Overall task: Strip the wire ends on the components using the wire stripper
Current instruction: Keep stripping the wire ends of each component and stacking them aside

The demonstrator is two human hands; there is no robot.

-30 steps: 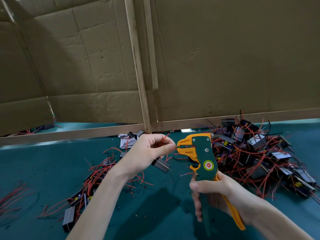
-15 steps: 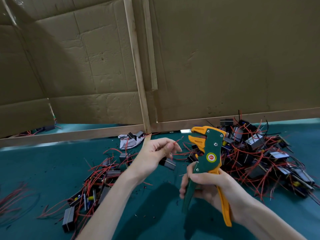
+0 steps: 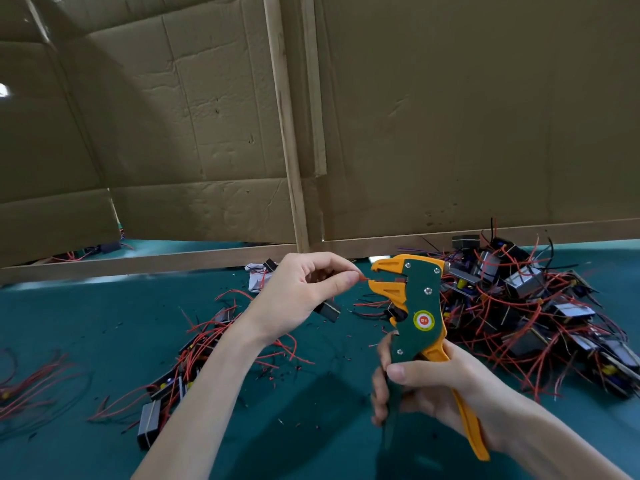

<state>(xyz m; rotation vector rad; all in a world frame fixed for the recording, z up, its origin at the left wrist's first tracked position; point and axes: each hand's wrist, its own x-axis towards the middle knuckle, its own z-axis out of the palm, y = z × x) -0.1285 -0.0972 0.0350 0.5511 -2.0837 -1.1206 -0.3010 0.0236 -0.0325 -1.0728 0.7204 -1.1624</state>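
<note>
The left hand is pinching a red wire, its tip reaching into the mouth of the wire stripper, the component hanging just below; the right hand is gripping the handles above the green table

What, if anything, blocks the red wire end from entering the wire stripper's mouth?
Nothing visible. The left hand pinches the red wire right at the wire stripper's orange mouth, which the right hand grips.
</note>
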